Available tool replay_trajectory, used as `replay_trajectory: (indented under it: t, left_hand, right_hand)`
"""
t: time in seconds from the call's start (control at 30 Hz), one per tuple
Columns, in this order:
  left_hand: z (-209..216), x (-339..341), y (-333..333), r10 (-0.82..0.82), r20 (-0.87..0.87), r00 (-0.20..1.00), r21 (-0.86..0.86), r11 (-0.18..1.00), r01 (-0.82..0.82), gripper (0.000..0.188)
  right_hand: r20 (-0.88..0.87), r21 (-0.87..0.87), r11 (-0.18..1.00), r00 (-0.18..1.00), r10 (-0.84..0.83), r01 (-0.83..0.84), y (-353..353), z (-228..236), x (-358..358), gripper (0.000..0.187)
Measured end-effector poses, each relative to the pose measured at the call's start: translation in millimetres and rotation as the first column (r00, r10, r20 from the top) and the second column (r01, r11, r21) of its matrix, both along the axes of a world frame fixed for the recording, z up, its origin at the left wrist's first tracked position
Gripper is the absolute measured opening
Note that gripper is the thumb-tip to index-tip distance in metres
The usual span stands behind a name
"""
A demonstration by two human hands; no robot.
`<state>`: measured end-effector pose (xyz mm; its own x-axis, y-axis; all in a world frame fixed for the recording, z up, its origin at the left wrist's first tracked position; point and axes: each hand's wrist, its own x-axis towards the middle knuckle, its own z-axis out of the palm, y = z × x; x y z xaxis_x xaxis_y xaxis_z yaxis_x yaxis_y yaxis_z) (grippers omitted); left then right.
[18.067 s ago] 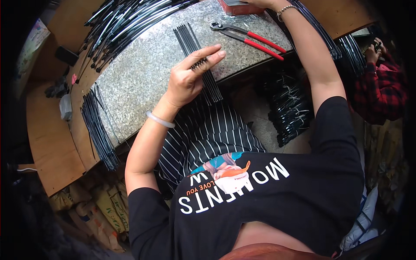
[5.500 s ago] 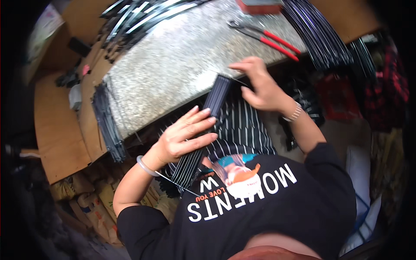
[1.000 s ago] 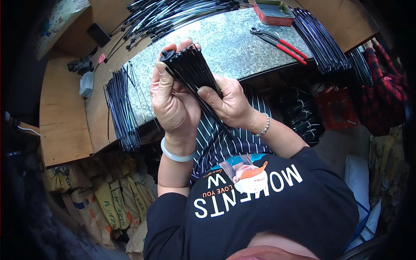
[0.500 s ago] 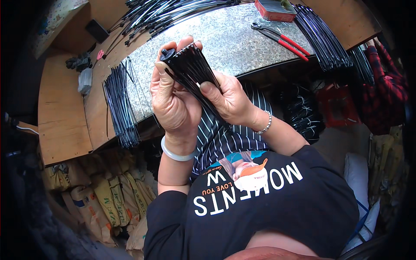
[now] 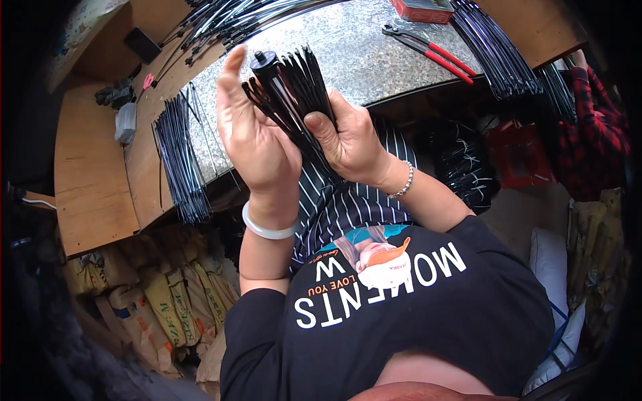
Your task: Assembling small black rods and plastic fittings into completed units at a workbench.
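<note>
Bundle of black rods [image 5: 297, 100] held upright between both hands, above the near edge of the worktop [image 5: 361, 57].

The left hand [image 5: 251, 137] cups the bundle from the left, fingers extended along it; the right hand [image 5: 344, 137] is clamped on its lower part, thumb pressing the front. The long axis runs from the person's lap up and slightly left, ending in a round cap [image 5: 263, 60]. Both hands are touching it. Loose rods [image 5: 177, 160] lie at the left edge, red-handled pliers [image 5: 428, 50] towards the far right.
</note>
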<state>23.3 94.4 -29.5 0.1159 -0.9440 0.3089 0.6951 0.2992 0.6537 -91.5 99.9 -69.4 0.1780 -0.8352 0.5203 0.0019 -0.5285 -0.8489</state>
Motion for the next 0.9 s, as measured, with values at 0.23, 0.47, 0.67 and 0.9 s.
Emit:
replay_trajectory:
  t: [0.23,0.47,0.67,0.9]
  left_hand:
    - [-0.3,-7.2,7.5,0.144,0.053,0.988,-0.132,0.982,-0.136,0.043]
    - [-7.3,10.5,0.8,-0.301,-0.264,0.916,0.009,0.949,0.314,0.042]
    - [-11.3,20.8,-5.3,-0.470,-0.333,0.817,-0.028,0.871,0.490,0.040]
    - [-20.1,22.3,-7.5,-0.470,-0.284,0.835,-0.087,0.881,0.466,0.040]
  right_hand:
    - [0.006,-0.053,0.998,0.999,-0.040,0.040,-0.7,-0.3,1.1,0.031]
    - [0.017,-0.065,0.998,1.000,-0.016,0.017,0.7,-2.3,-1.2,0.031]
    - [0.000,-0.076,0.997,1.000,0.012,-0.012,1.3,-8.5,-1.1,0.032]
    - [-0.035,-0.108,0.994,0.999,-0.003,-0.001,-0.3,-10.9,0.5,0.030]
